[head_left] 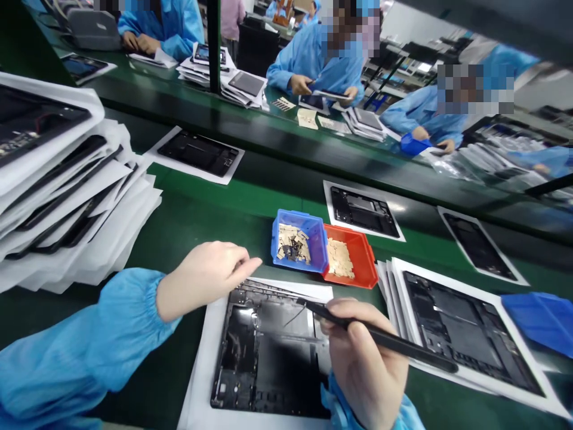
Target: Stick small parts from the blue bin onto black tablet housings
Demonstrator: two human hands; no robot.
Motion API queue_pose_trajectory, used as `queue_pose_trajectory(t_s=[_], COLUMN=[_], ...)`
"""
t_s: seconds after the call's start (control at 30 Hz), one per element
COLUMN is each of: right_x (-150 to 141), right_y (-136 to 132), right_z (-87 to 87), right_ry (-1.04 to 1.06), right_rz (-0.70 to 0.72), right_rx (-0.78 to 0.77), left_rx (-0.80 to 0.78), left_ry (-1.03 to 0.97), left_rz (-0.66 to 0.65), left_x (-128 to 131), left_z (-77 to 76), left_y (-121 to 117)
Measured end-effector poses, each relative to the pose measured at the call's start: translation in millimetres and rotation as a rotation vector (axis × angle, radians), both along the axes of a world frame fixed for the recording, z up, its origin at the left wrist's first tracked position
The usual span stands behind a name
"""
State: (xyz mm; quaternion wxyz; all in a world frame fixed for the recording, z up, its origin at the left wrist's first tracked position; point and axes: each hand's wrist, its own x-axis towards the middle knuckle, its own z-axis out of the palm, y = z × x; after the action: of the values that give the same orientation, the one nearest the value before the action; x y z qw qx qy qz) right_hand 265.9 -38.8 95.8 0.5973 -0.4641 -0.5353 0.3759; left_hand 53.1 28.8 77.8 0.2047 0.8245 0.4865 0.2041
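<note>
A black tablet back shell (268, 352) lies on a white sheet (203, 370) in front of me. My left hand (206, 278) hovers at the shell's top left corner with its fingers pinched together; what they hold, if anything, is too small to see. My right hand (364, 364) grips black tweezers (380, 337) whose tip points left over the shell's upper edge. Just beyond stand a blue bin (298, 242) of small tan and dark parts and a red bin (349, 257) of tan parts.
A tall stack of shells on white sheets (62, 197) fills the left. More shells on sheets lie at right (465, 328) and on the belt (199, 152), (364, 210), (481, 245). A blue tray (541, 319) sits far right. Other people in blue coats work across the bench.
</note>
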Motion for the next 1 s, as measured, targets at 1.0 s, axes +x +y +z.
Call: queue_pose_trajectory(t_s=[1.0], right_x=[-24.1], right_y=[19.0], right_z=[-94.1], right_ry=[-0.363], right_rz=[0.105], right_rx=[-0.444], left_rx=[0.139], left_ry=[0.109], left_rz=[-0.305], left_x=[-19.8], left_z=[-84.0], left_y=[-46.4])
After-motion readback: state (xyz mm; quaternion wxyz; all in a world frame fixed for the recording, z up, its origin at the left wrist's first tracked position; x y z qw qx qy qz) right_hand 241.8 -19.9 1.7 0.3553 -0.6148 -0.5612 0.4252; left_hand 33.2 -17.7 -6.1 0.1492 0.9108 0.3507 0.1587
